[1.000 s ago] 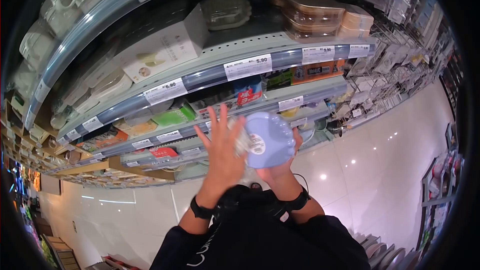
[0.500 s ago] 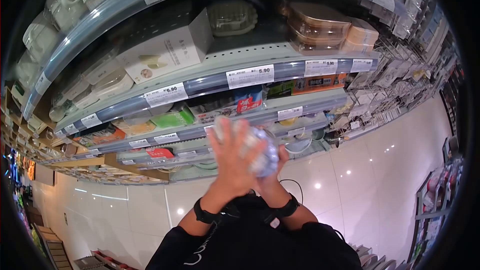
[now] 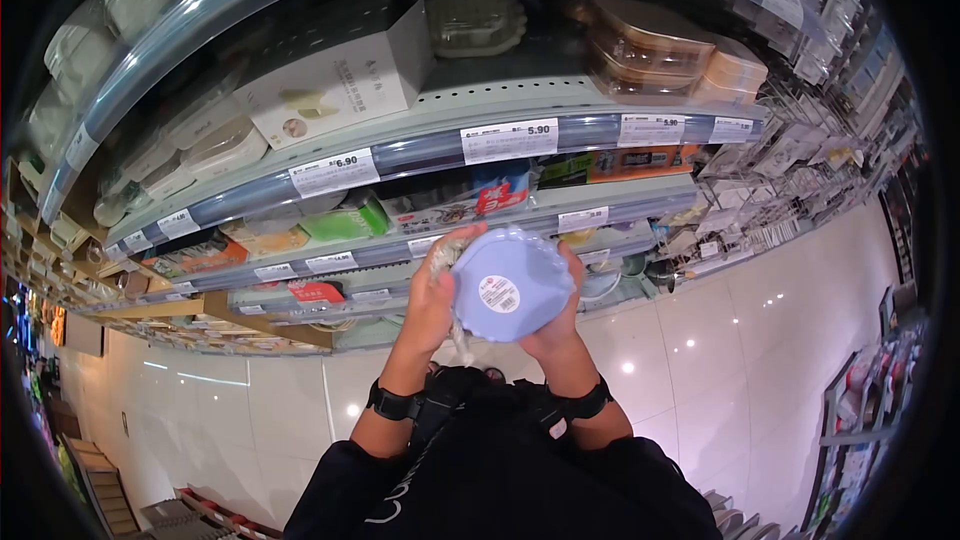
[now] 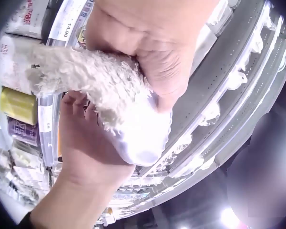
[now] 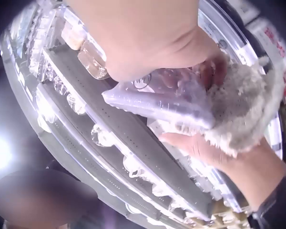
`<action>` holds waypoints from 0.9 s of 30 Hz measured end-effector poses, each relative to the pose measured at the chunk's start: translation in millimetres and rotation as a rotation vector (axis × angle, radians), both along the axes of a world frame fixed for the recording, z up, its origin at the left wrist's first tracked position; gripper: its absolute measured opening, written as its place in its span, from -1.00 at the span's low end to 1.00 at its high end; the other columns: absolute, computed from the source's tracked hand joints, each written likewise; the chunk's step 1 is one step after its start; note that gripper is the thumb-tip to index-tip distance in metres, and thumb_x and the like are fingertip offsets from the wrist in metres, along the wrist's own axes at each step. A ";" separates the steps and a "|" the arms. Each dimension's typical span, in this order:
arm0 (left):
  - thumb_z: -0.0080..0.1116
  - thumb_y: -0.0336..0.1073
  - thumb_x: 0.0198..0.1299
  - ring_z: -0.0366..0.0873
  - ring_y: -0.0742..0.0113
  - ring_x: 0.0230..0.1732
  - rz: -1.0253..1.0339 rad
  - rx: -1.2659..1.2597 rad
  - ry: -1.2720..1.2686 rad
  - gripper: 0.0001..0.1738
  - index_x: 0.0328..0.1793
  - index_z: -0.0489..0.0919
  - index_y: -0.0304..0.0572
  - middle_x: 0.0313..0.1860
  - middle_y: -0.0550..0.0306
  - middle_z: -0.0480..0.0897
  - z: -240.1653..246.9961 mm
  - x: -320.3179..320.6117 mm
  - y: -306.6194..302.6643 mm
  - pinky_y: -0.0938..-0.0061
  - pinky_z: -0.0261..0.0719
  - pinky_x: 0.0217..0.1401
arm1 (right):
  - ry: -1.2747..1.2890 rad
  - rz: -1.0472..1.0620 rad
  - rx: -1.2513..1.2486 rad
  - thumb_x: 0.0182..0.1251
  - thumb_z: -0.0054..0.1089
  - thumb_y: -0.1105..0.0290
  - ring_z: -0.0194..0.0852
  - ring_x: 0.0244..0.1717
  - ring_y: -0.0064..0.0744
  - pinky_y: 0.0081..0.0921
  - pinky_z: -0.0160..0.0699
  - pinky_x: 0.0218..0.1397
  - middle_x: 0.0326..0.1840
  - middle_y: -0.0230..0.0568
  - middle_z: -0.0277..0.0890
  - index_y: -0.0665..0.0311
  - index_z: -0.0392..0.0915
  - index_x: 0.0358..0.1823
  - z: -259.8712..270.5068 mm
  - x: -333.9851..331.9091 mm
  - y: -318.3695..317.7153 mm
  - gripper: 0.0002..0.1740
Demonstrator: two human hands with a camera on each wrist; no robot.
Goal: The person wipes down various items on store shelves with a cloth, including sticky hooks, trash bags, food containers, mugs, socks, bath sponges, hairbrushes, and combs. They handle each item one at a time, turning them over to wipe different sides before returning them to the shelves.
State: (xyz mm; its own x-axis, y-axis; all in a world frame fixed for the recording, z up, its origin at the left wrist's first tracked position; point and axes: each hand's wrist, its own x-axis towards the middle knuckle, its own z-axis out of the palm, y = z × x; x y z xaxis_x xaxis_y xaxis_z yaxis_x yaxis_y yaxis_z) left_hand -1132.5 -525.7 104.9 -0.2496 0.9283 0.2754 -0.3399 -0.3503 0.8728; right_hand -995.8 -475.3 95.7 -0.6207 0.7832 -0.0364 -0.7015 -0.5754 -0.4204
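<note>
A light blue dish (image 3: 515, 285) with a scalloped edge is held up between both hands, its round white barcode label (image 3: 497, 294) facing the head camera. My right hand (image 3: 556, 325) grips the dish by its right rim. On the left side, my left hand (image 3: 430, 305) holds a shaggy off-white cloth (image 4: 95, 81) against the dish, with the thumb close to the rim. Most of the cloth hides behind the dish in the head view; the right wrist view shows its shaggy strands (image 5: 240, 102) bunched at the dish's end.
Store shelves curve in front of me. On the upper shelf are a white box (image 3: 340, 90), a scalloped container (image 3: 475, 25) and clear-lidded brown trays (image 3: 650, 45). Packets (image 3: 345, 220) fill the shelf below. A tiled floor (image 3: 640, 350) lies beneath.
The left hand's fingers were spread over the dish; now they wrap its left edge with the cloth. The dish turned edge-on midway, then its label came back toward the head camera.
</note>
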 end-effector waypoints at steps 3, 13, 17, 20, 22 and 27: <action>0.14 -0.20 0.22 0.44 0.30 0.12 0.052 -0.036 0.214 -0.48 0.23 0.36 -0.34 0.13 -0.01 0.49 -10.4 -0.8 -6.8 0.42 0.37 0.21 | -0.337 -0.241 0.166 0.35 -0.19 -0.13 0.40 0.10 -0.34 -0.43 0.34 0.21 0.13 -0.22 0.40 0.28 0.31 0.19 -5.6 -2.1 11.3 -0.36; -0.09 0.14 0.29 0.38 0.26 0.21 0.164 0.014 0.043 -0.34 0.23 0.36 -0.33 0.21 -0.01 0.43 -0.3 20.2 -8.2 0.36 0.28 0.30 | -0.483 -0.446 0.657 0.35 0.07 0.04 0.35 0.13 -0.39 -0.45 0.27 0.22 0.13 -0.16 0.41 0.32 0.30 0.21 4.2 7.8 3.2 -0.43; -0.47 0.19 0.39 0.31 0.23 0.30 0.044 -0.004 0.007 -0.27 0.31 0.29 -0.34 0.30 -0.01 0.36 16.1 7.3 -2.5 0.37 0.19 0.37 | -0.544 -0.288 0.962 0.35 0.06 0.06 0.39 0.13 -0.33 -0.42 0.27 0.23 0.14 -0.07 0.44 0.36 0.37 0.15 18.2 15.7 0.8 -0.46; -0.48 0.11 0.41 0.32 0.22 0.31 0.006 -0.010 0.100 -0.33 0.31 0.30 -0.33 0.30 -0.02 0.37 22.6 -3.2 -3.2 0.37 0.19 0.38 | -0.652 -0.288 1.100 0.32 0.04 -0.07 0.38 0.15 -0.29 -0.38 0.29 0.22 0.15 -0.03 0.43 0.37 0.37 0.13 21.9 14.4 -5.2 -0.37; -0.48 0.07 0.42 0.33 0.21 0.30 0.001 -0.001 0.182 -0.35 0.30 0.30 -0.33 0.30 -0.03 0.38 21.8 -6.9 -4.0 0.37 0.20 0.38 | -0.651 -0.334 1.113 0.33 0.04 -0.04 0.38 0.16 -0.24 -0.35 0.29 0.24 0.15 -0.01 0.43 0.39 0.40 0.10 21.1 14.7 -4.9 -0.40; -0.41 0.04 0.40 0.43 0.15 0.21 -0.470 -0.096 -0.616 -0.40 0.28 0.34 -0.30 0.22 -0.05 0.45 -22.4 8.8 -12.6 0.30 0.31 0.33 | -0.622 -0.465 1.319 0.31 0.09 0.15 0.47 0.05 -0.13 -0.34 0.43 0.09 0.10 0.01 0.48 0.42 0.49 -0.03 46.0 17.6 -10.6 -0.57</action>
